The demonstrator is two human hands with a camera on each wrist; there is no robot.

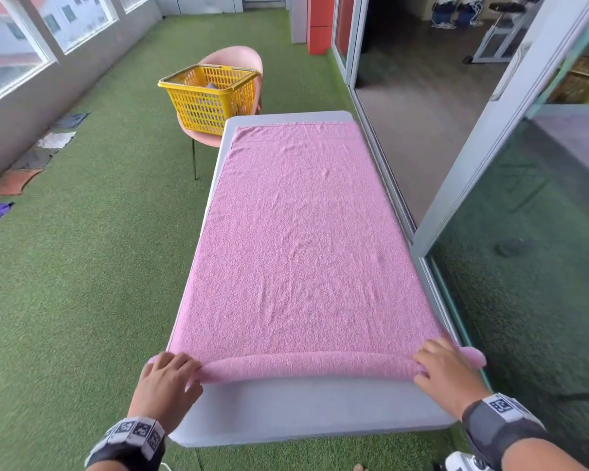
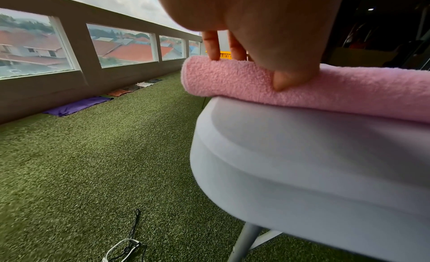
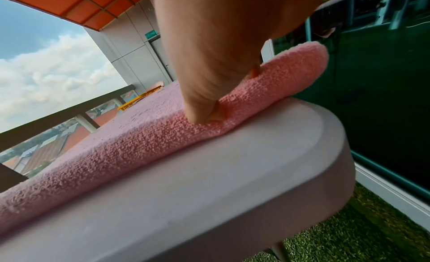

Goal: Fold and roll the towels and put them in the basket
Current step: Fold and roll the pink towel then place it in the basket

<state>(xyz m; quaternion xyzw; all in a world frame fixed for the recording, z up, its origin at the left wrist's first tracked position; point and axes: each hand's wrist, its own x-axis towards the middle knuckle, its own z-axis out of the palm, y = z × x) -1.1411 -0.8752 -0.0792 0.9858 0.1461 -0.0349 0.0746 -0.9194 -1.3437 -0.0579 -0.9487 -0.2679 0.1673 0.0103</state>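
A long pink towel (image 1: 300, 232) lies flat along the white table (image 1: 306, 413), its near end curled into a thin roll (image 1: 306, 367). My left hand (image 1: 170, 379) grips the roll's left end (image 2: 223, 76), fingers (image 2: 213, 47) over the top and thumb (image 2: 286, 80) on the near side. My right hand (image 1: 442, 368) grips the right end (image 3: 291, 73), thumb (image 3: 202, 107) pressed into the towel. The yellow basket (image 1: 208, 96) stands on a pink chair (image 1: 238, 59) beyond the table's far left corner.
Green artificial turf (image 1: 82, 266) covers the floor. Several cloths (image 1: 14, 181) lie along the left wall under the windows. A glass sliding door (image 1: 524, 232) runs close along the table's right side. A cable (image 2: 130, 245) lies on the turf near the table leg.
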